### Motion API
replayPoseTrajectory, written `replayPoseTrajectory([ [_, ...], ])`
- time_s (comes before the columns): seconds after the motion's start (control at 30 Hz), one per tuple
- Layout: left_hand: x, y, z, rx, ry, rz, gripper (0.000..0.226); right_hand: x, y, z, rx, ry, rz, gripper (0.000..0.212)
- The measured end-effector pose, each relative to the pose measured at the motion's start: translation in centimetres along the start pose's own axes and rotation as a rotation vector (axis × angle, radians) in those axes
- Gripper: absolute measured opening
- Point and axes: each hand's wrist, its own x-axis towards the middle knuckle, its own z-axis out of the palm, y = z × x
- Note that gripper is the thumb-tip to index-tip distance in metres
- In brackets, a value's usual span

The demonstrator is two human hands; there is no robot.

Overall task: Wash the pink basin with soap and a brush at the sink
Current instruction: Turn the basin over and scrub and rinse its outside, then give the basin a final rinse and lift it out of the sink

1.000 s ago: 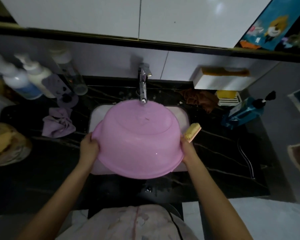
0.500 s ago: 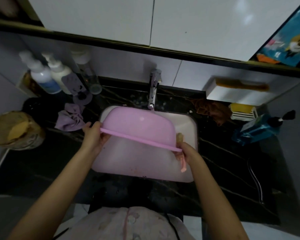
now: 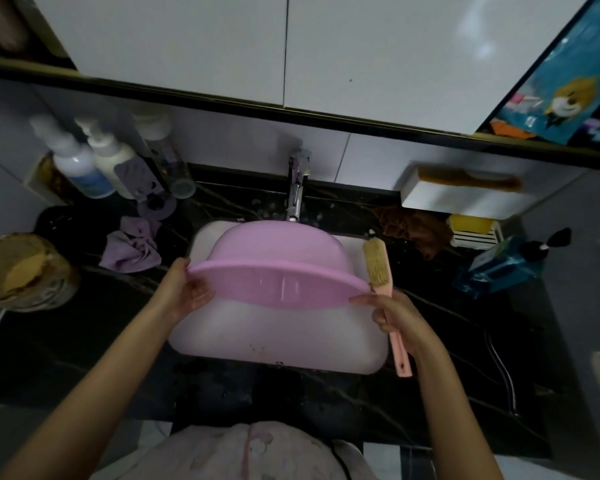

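The pink basin (image 3: 278, 258) is held over the white sink (image 3: 281, 344), tipped so its rim faces me and its bottom points toward the tap (image 3: 296, 192). My left hand (image 3: 187, 289) grips the rim on the left. My right hand (image 3: 395, 317) holds the pink-handled brush (image 3: 378, 265), bristles up beside the basin's right edge, and its fingertips touch the rim there. A yellow soap bar (image 3: 471, 225) lies on a white rack at the right.
Pump bottles (image 3: 84, 161) stand at the back left, with a purple cloth (image 3: 132, 247) beside the sink. A brown cloth (image 3: 413, 223) and a blue pump bottle (image 3: 499, 265) lie on the right of the black counter (image 3: 84, 341). A jar (image 3: 21, 271) stands far left.
The basin has turned from bottom-up toward me to tilted with its rim facing me, lower over the sink. The brush in my right hand now stands upright beside the rim.
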Motion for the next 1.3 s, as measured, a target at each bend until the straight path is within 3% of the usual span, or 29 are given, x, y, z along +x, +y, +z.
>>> replayPoseTrajectory([
  [0.13, 0.2, -1.4, -1.0, 0.039, 0.008, -0.057, 0.023, -1.9, -0.9, 0.2, -0.200, 0.079, -0.231, 0.025],
  [0.23, 0.2, -2.7, -1.8, 0.067, -0.100, 0.039, 0.020, -2.3, -1.0, -0.2, -0.253, 0.145, -0.432, 0.027],
  [0.27, 0.4, -3.1, -2.1, 0.172, -0.134, 0.112, 0.023, -2.3, -0.9, -0.3, -0.268, 0.172, -0.467, 0.027],
  [0.33, 0.6, -3.7, -2.4, 0.495, -0.162, 0.246, 0.056, -2.3, -0.6, -0.7, -0.341, 0.200, -0.506, 0.028],
  [0.4, 1.0, -4.4, -2.3, 0.672, -0.130, 0.330, 0.062, -2.2, 0.1, -0.9, -0.415, 0.206, -0.513, 0.032],
  [0.53, 0.9, -4.4, -1.8, 0.773, 0.013, 0.566, 0.025, -2.1, 1.6, -1.2, -0.393, 0.238, -0.479, 0.038],
  [0.73, -2.8, -0.1, -1.7, 1.273, 0.462, 0.926, 0.037, -2.1, 3.2, -0.5, -0.173, 0.196, -0.378, 0.024],
  [0.8, -3.5, 1.0, -2.2, 1.327, 0.522, 1.161, 0.045, -1.5, 3.6, 0.2, -0.174, 0.200, -0.352, 0.019],
  [0.9, -3.9, 2.2, -2.5, 1.265, 0.442, 1.423, 0.034, -0.4, 3.9, 1.7, -0.120, 0.241, -0.301, 0.011],
  [0.97, -4.7, 2.5, -2.1, 1.139, 0.316, 1.441, 0.014, 0.3, 4.2, 2.5, -0.078, 0.237, -0.268, 0.007],
  [1.07, -5.8, 3.7, -2.2, 0.954, 0.198, 1.470, 0.009, 1.0, 4.3, 3.5, -0.062, 0.202, -0.236, 0.014],
  [1.13, -6.1, 5.0, -2.7, 0.870, 0.165, 1.455, 0.012, 0.8, 3.5, 4.0, -0.046, 0.179, -0.257, 0.004],
  [1.3, -4.0, 8.4, -4.4, 0.849, 0.253, 1.254, 0.007, -1.2, -0.1, 6.5, -0.036, 0.158, -0.492, 0.009],
])
